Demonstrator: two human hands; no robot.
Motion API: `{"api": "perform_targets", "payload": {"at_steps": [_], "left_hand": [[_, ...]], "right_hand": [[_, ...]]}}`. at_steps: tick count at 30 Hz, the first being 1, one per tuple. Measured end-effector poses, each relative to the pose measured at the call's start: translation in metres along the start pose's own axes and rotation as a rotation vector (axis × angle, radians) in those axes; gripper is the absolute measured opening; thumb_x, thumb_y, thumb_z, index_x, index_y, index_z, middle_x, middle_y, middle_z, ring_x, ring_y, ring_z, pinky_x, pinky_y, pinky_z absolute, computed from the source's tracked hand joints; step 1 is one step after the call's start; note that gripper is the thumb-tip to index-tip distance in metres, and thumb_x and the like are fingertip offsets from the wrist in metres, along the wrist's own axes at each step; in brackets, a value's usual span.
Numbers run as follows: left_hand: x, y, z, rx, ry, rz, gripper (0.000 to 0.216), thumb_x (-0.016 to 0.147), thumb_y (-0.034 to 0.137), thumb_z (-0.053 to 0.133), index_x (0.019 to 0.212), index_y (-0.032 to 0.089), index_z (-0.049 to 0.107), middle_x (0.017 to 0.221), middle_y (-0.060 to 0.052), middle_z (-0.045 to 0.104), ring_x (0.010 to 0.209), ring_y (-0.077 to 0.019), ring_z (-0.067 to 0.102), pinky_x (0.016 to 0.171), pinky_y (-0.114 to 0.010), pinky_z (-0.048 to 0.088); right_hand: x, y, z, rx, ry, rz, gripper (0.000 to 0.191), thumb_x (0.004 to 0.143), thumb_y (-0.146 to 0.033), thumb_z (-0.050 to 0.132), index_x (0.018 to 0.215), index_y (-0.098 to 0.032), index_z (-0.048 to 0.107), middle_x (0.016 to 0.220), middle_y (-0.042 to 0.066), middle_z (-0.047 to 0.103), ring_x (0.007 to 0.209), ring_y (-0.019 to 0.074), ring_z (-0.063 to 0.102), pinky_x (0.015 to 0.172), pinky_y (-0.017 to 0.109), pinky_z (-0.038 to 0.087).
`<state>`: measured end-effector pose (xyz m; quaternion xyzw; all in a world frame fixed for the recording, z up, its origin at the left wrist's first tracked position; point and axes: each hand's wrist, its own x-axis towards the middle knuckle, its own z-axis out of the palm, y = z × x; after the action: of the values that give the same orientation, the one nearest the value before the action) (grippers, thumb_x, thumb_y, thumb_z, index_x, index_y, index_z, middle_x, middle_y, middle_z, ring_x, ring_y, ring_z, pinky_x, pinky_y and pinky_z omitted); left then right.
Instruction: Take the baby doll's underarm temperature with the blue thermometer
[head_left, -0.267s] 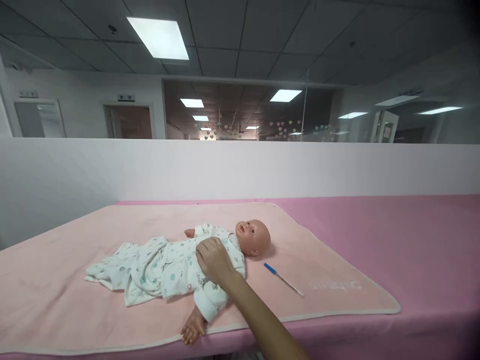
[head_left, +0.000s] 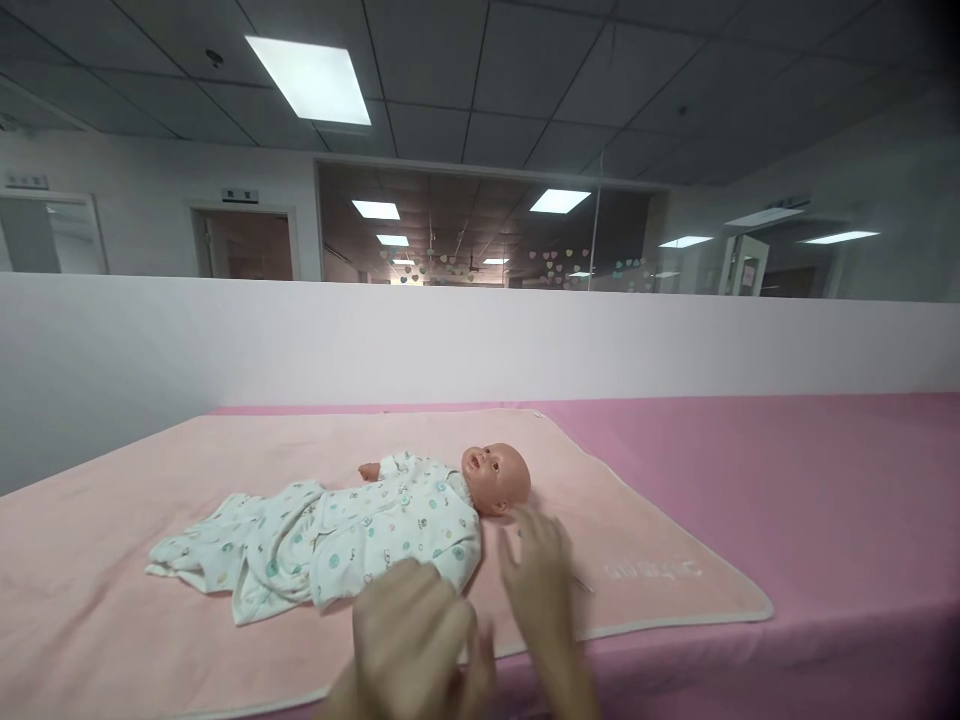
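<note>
Doll (head_left: 390, 525) lies clothed on the blanket (head_left: 150, 470); right hand (head_left: 536, 575) shows a wide, empty grip beside it, left hand (head_left: 412, 635) too blurred to tell.

A baby doll (head_left: 390, 525) in a white printed sleepsuit lay on its back on a pale pink blanket (head_left: 112, 560), head (head_left: 499, 478) toward the right. The blanket covered part of a deeper pink table (head_left: 787, 480) that ran along a low white partition (head_left: 450, 340). The left hand (head_left: 412, 635), badly blurred, hung low in front of the doll's near side; its grip could not be made out. The right hand (head_left: 540, 580), also blurred, hovered with fingers spread over the blanket just right of the doll's head.
</note>
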<state>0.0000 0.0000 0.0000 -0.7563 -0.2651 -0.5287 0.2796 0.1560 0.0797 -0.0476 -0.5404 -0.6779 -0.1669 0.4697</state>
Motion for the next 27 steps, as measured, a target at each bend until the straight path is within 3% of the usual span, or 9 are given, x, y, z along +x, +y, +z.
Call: {"api": "perform_targets", "payload": {"at_steps": [2, 5, 7, 11, 13, 15, 19, 23, 27], "left_hand": [[0.014, -0.023, 0.012, 0.024, 0.022, -0.051, 0.033, 0.077, 0.015, 0.049, 0.045, 0.017, 0.04, 0.04, 0.004, 0.034, 0.038, -0.0077, 0.03, 0.042, -0.025, 0.022], [0.026, -0.061, 0.031, -0.004, -0.106, -0.355, 0.036, 0.079, 0.021, 0.043, 0.044, 0.017, 0.039, 0.039, 0.004, 0.032, 0.038, -0.0071, 0.026, 0.042, -0.024, 0.019], [0.026, -0.083, 0.044, -0.179, -0.231, -0.597, 0.039, 0.081, 0.028, 0.039, 0.044, 0.017, 0.041, 0.038, 0.004, 0.032, 0.038, -0.0074, 0.03, 0.043, -0.022, 0.023], [0.012, -0.119, 0.067, -0.83, -0.418, -0.984, 0.032, 0.077, 0.037, 0.044, 0.056, 0.015, 0.053, 0.044, 0.003, 0.045, 0.041, -0.0095, 0.042, 0.044, -0.021, 0.032], [0.002, -0.132, 0.073, -1.047, -0.24, -1.206, 0.028, 0.074, 0.036, 0.05, 0.057, 0.014, 0.054, 0.047, 0.002, 0.048, 0.044, -0.0093, 0.045, 0.044, -0.02, 0.036], [-0.007, -0.142, 0.076, -1.244, -0.049, -1.333, 0.02, 0.072, 0.031, 0.056, 0.063, 0.013, 0.057, 0.056, 0.0, 0.053, 0.052, -0.0088, 0.05, 0.051, -0.019, 0.042], [-0.017, -0.15, 0.072, -1.471, 0.075, -1.388, 0.015, 0.072, 0.016, 0.058, 0.087, 0.013, 0.062, 0.084, -0.006, 0.061, 0.077, -0.0114, 0.057, 0.069, -0.02, 0.049], [-0.018, -0.148, 0.067, -1.613, 0.191, -1.423, 0.012, 0.077, 0.011, 0.052, 0.084, 0.011, 0.062, 0.071, -0.004, 0.059, 0.06, -0.0076, 0.056, 0.053, -0.015, 0.049], [-0.013, -0.147, 0.064, -1.694, 0.32, -1.458, 0.012, 0.08, 0.011, 0.048, 0.083, 0.01, 0.059, 0.064, -0.003, 0.057, 0.054, -0.0067, 0.055, 0.049, -0.015, 0.049]], "right_hand": [[-0.021, 0.04, -0.01, -0.204, -0.006, 0.197, 0.019, 0.075, -0.021, 0.045, 0.084, -0.014, 0.06, 0.084, 0.011, 0.063, 0.079, 0.0245, 0.054, 0.075, 0.038, 0.036], [-0.042, 0.078, -0.016, -0.331, -0.098, 0.284, 0.018, 0.074, -0.022, 0.046, 0.076, -0.013, 0.062, 0.078, 0.011, 0.063, 0.074, 0.0257, 0.056, 0.072, 0.037, 0.037], [-0.046, 0.085, -0.018, -0.29, -0.159, 0.29, 0.018, 0.074, -0.021, 0.044, 0.07, -0.015, 0.061, 0.074, 0.01, 0.063, 0.073, 0.024, 0.056, 0.069, 0.034, 0.038], [-0.037, 0.07, -0.029, -0.126, -0.207, 0.436, 0.02, 0.076, -0.022, 0.04, 0.066, -0.018, 0.056, 0.066, 0.006, 0.061, 0.065, 0.0202, 0.057, 0.057, 0.028, 0.038], [-0.026, 0.053, -0.038, 0.032, -0.178, 0.539, 0.019, 0.077, -0.028, 0.039, 0.071, -0.019, 0.055, 0.066, 0.004, 0.062, 0.061, 0.0184, 0.057, 0.053, 0.026, 0.038], [-0.011, 0.03, -0.043, 0.267, -0.122, 0.565, 0.02, 0.077, -0.033, 0.041, 0.077, -0.019, 0.055, 0.07, 0.004, 0.063, 0.064, 0.0172, 0.058, 0.055, 0.025, 0.041], [0.027, -0.022, -0.032, 0.765, -0.18, 0.401, 0.023, 0.074, -0.037, 0.048, 0.077, -0.016, 0.058, 0.072, 0.006, 0.063, 0.065, 0.0155, 0.058, 0.056, 0.023, 0.045], [0.054, -0.055, 0.0, 0.92, -0.255, 0.342, 0.02, 0.07, -0.035, 0.055, 0.073, -0.016, 0.058, 0.065, 0.004, 0.062, 0.062, 0.015, 0.059, 0.054, 0.024, 0.047], [0.065, -0.063, 0.028, 0.984, -0.275, 0.407, 0.018, 0.067, -0.033, 0.056, 0.069, -0.015, 0.057, 0.057, 0.002, 0.06, 0.056, 0.0144, 0.058, 0.05, 0.025, 0.048]]}}
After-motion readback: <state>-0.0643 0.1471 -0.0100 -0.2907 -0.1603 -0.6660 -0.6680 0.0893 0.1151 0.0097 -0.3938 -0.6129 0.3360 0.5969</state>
